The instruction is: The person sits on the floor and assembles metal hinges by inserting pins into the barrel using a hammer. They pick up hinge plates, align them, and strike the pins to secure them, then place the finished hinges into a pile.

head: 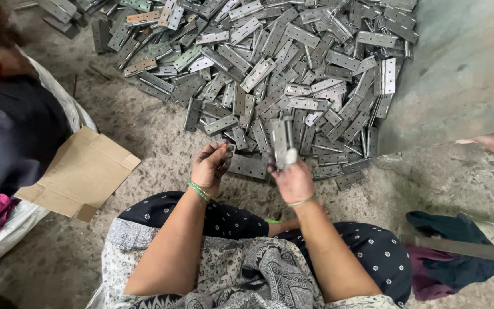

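Note:
My right hand [294, 178] holds a grey metal hinge [282, 140] upright, fingers wrapped around its lower end. My left hand [210, 167] hovers just left of it with fingers curled, and whether it pinches something small I cannot tell. Both hands hang over the near edge of a big pile of grey metal hinges [270, 68] spread on the dusty floor. A flat hinge [248, 166] lies on the ground between the two hands. Green bangles circle both wrists.
A flattened cardboard piece [84, 174] lies on the floor at the left, next to a white sack [7, 234] and another person [7, 131] in dark clothes. A grey slab [464, 74] leans at the right. Dark cloth [447, 252] lies at the lower right.

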